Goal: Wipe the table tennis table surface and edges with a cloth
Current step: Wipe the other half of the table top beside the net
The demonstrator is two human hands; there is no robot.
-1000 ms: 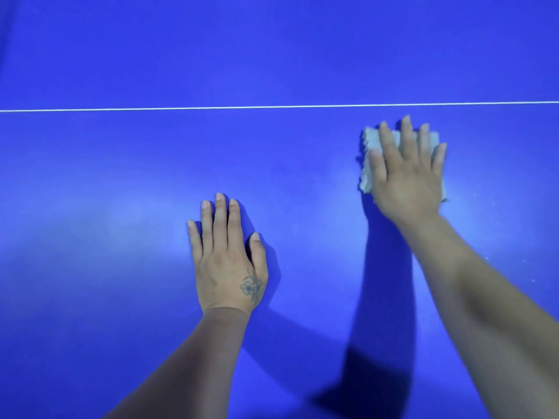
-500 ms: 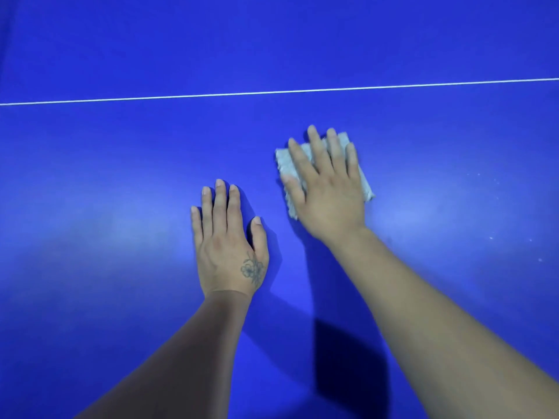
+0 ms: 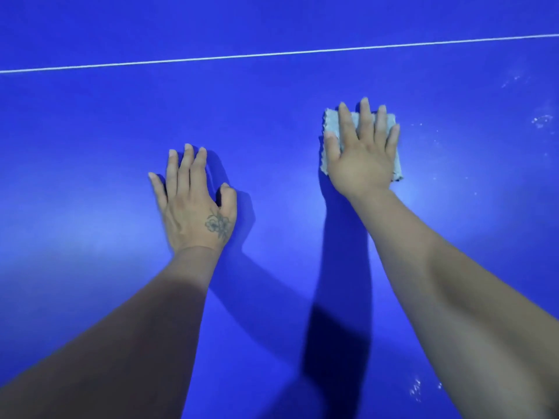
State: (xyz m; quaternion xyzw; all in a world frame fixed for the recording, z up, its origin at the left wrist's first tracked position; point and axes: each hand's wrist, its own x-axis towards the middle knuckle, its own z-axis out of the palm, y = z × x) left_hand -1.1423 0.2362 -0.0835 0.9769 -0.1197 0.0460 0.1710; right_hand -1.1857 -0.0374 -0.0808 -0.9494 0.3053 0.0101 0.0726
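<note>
The blue table tennis table (image 3: pixel 90 146) fills the view, its thin white line (image 3: pixel 272 52) running across the far side. No edge of the table is in sight, so by this view alone the edges look like work yet to come. The stretch around the hands reads clean and glossy, but pale specks (image 3: pixel 541 120) dot the surface off to the right, and a few more sit near the right forearm at the bottom, so the wipe looks only partly done.

The left hand (image 3: pixel 193 207) lies flat on the table, fingers straight, holding nothing, seemingly a brace. The right hand (image 3: pixel 363 155) presses down with straight, spread fingers on the folded grey cloth (image 3: pixel 331 122), which lies on the surface just short of the white line, its corners peeking out beside the thumb and little finger.

Containers? None in view, nothing to report there.
</note>
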